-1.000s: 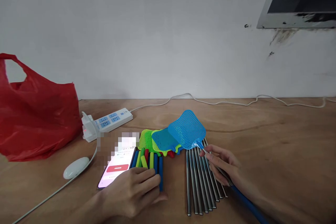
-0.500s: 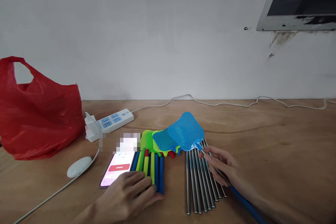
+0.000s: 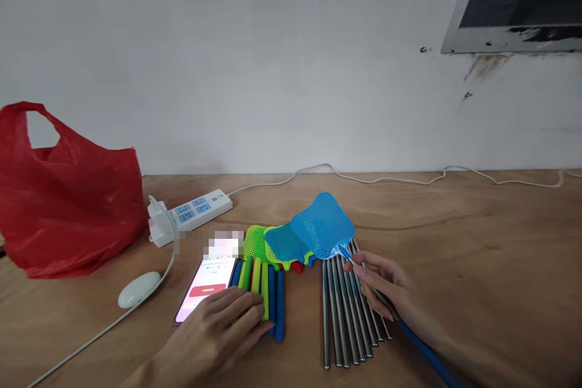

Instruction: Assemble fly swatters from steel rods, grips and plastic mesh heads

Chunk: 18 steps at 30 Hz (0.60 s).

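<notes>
My right hand (image 3: 386,285) pinches the thin metal rod of a fly swatter with a blue perforated head (image 3: 324,227). The swatter's blue grip (image 3: 427,354) runs back under my right forearm, and its head lies tilted over other swatter heads. Those heads, in blue (image 3: 284,244), green (image 3: 254,242) and a bit of red, overlap on the table. My left hand (image 3: 231,324) is curled over a row of blue, green, yellow and red handle tubes (image 3: 265,282), its thumb near their lower ends. Several metal rods (image 3: 343,315) lie fanned out between my hands.
A lit phone (image 3: 207,288) lies left of the tubes. Further left are a white power strip (image 3: 193,215), a white oval device (image 3: 139,290) with its cable, and a red plastic bag (image 3: 73,206). Another cable (image 3: 377,180) runs along the wall on the wooden table (image 3: 500,254).
My left hand has shifted slightly, and the tubes under it have rolled a little; the red one now shows less. My right hand and the swatter are almost still.
</notes>
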Available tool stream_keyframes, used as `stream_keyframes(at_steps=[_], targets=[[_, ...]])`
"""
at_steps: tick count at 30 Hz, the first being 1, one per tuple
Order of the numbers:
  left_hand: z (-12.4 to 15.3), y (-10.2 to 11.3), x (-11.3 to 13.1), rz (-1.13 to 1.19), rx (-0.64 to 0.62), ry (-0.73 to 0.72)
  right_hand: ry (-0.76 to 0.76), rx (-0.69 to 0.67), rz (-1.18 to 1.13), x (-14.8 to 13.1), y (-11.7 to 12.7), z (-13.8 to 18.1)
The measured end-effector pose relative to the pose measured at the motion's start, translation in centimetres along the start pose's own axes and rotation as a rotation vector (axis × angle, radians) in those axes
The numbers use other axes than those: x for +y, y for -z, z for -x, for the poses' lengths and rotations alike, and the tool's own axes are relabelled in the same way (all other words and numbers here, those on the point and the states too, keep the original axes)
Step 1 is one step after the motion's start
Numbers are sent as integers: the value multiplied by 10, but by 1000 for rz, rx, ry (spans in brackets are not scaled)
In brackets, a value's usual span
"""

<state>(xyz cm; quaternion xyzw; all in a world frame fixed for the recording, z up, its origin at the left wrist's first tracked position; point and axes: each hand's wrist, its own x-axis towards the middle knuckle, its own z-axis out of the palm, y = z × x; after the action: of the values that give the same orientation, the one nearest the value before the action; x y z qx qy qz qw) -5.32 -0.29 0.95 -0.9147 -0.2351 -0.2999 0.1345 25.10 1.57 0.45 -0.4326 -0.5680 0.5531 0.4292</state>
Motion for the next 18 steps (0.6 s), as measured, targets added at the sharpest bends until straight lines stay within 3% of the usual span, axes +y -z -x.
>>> stream_keyframes(at_steps=[11, 18], targets=[[-20, 6, 3, -24, -98, -5, -75, 26, -78, 2, -3, -3], [-48, 27, 10, 58, 38, 61, -86, 65, -78, 2, -1, -4]])
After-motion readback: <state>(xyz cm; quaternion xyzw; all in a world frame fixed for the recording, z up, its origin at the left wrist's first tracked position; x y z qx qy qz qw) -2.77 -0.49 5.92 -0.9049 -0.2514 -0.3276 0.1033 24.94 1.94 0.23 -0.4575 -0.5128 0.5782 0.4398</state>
